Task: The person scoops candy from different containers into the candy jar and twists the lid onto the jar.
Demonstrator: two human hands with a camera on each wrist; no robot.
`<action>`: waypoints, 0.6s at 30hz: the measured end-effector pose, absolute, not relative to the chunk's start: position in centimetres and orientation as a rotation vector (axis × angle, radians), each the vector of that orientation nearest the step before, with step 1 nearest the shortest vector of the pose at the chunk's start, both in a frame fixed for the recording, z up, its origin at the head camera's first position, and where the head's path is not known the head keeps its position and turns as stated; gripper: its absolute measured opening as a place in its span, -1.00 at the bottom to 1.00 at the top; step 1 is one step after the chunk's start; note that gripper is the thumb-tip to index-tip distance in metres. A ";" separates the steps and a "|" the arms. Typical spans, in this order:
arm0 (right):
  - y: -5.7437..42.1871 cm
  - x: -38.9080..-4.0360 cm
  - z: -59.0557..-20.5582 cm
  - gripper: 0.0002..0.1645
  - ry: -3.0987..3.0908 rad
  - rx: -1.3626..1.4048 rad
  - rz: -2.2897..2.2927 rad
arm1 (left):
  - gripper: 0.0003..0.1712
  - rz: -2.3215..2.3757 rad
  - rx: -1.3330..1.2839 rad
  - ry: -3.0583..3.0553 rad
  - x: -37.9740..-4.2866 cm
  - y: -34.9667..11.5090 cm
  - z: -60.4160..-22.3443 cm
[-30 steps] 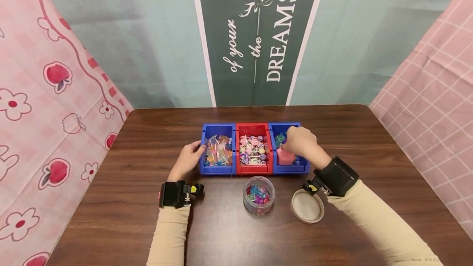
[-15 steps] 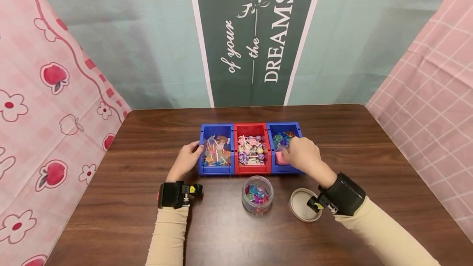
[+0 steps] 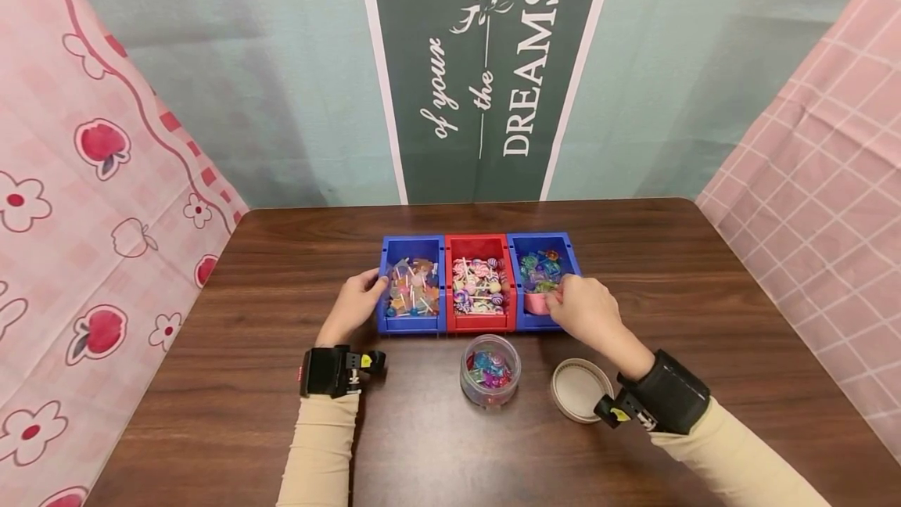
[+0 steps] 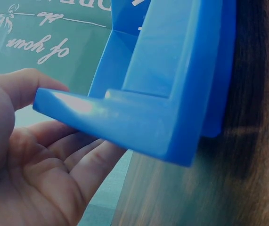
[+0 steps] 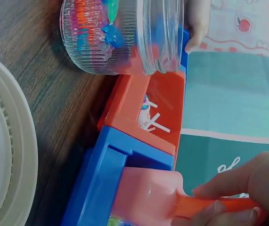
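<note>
My left hand (image 3: 355, 305) grips the side wall of the left blue bin (image 3: 413, 325), thumb on one face and fingers on the other, as the left wrist view shows. That bin holds small wrapped lollipops. My right hand (image 3: 587, 310) holds the orange handle (image 5: 214, 205) of a pink scoop (image 5: 148, 193). The scoop's head sits inside the right blue bin (image 3: 538, 324), near its front wall. Shiny wrapped candies (image 3: 540, 266), green, blue and orange, lie behind the scoop. How full the scoop is cannot be made out.
Between the blue bins stands a red bin (image 3: 482, 325) of striped lollipops. In front, an uncovered clear jar (image 3: 487, 399) contains colourful candies. Its round cream lid (image 3: 581, 390) lies to the right, close under my right wrist. Curtains border the wooden table (image 3: 296, 257).
My right hand has moved toward the front right, drawing the scoop toward the bin's front wall and uncovering more candies behind it. The left hand keeps its grip on the bin.
</note>
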State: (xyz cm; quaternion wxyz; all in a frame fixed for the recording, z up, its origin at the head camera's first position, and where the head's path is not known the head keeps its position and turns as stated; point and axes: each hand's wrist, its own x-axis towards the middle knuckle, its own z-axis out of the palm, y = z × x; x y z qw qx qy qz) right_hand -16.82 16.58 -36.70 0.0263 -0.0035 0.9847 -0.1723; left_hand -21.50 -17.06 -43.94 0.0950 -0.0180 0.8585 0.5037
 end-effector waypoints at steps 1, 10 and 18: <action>16.7 -16.8 -36.8 -0.52 3.042 -0.016 -0.547 | -0.45 1.490 -0.051 2.550 -21.5 -17.1 -43.9; 18.2 -17.0 -37.7 -0.69 2.984 -0.008 -0.565 | -0.45 1.472 -0.055 2.559 -21.6 -17.1 -44.0; 19.2 -17.3 -39.5 -0.80 2.942 -0.026 -0.599 | -0.44 1.486 -0.060 2.541 -21.5 -17.0 -43.9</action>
